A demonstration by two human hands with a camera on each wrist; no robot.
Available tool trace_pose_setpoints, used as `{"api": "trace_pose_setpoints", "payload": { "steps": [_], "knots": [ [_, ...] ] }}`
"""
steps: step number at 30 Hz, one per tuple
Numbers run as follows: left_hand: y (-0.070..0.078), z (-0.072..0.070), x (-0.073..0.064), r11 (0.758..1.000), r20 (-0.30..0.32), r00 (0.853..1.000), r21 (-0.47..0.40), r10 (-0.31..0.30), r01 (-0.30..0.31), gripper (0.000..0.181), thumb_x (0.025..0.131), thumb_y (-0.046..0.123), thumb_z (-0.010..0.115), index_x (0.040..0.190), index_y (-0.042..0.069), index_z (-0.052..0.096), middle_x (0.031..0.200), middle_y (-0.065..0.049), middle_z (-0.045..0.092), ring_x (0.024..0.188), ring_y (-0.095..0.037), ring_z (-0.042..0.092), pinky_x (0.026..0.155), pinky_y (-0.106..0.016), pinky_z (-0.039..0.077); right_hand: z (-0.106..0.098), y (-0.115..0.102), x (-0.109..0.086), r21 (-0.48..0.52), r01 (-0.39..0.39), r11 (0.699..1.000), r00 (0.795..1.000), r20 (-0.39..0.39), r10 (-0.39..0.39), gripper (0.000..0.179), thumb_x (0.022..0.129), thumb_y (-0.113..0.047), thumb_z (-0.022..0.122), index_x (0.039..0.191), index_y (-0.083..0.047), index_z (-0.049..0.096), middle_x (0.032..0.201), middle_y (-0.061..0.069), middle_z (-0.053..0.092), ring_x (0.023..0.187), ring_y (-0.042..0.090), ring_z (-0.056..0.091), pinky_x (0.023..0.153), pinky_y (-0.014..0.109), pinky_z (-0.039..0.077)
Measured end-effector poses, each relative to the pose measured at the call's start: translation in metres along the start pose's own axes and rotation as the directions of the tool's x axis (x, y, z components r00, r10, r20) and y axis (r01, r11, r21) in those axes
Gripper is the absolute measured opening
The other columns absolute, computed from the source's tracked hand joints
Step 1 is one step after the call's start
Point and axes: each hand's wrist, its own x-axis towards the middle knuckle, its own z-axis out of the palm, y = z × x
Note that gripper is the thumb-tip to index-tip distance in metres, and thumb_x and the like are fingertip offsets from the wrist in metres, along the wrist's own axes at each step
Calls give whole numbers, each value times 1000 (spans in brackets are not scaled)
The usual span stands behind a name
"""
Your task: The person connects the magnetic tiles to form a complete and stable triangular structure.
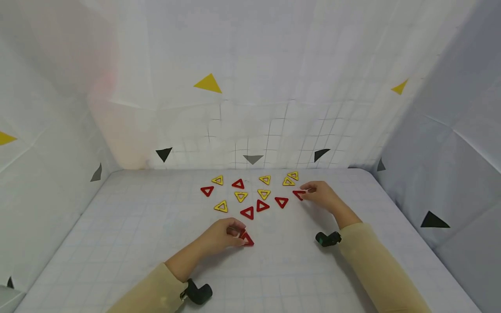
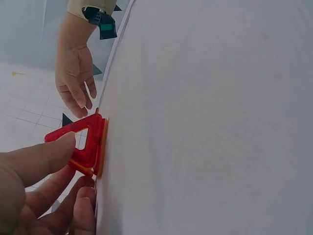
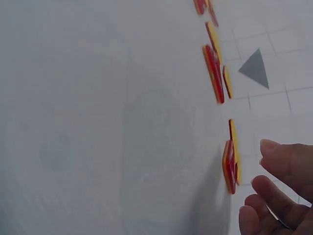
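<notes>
My left hand [image 1: 221,237] pinches a red triangle frame [image 2: 88,147] between thumb and fingers, low over the table. In the head view, a second red triangle [image 1: 247,239] shows right at its fingertips. My right hand [image 1: 322,194] is at the right end of the scattered triangles. Its fingertips overlap a red triangle [image 1: 299,194] in the head view. In the right wrist view, the thumb and fingers of that right hand [image 3: 283,191] stand apart with nothing between them, beside a red triangle [image 3: 229,166] lying on the table.
Several yellow triangle frames [image 1: 264,194] and red ones [image 1: 262,205] lie spread across the far middle of the white table [image 1: 137,243]. Black wrist cameras [image 1: 198,293] jut out from both sleeves. White sheets [image 1: 250,52] with triangle markers enclose the back and sides.
</notes>
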Motion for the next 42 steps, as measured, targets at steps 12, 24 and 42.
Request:
{"api": "trace_pose_setpoints", "payload": {
  "steps": [12,24,42],
  "knots": [
    [1,-3,-1,1000,29,1000,-16,11,-11,29,88,19,79,115,18,69,105,3,64,100,-19,57,87,-35,52,2,12,23,-26,-24,999,998,64,26,47,87,-17,79,131,-13,64,136,16,55,123,35,49,103,52,42],
    [2,4,3,1000,-2,1000,-24,4,-4,36,85,29,82,115,15,69,101,3,64,97,-19,55,81,-33,50,2,15,25,-80,21,997,995,104,-13,43,85,-19,81,125,-13,67,127,15,59,115,32,52,100,51,43],
    [5,5,1,1000,-31,1000,-26,-1,0,26,86,23,81,110,15,72,96,3,66,91,-18,57,79,-32,50,1,19,16,-69,-2,998,995,96,8,44,83,-24,84,122,-9,69,109,8,66,102,26,57,92,43,47]
  ]
}}
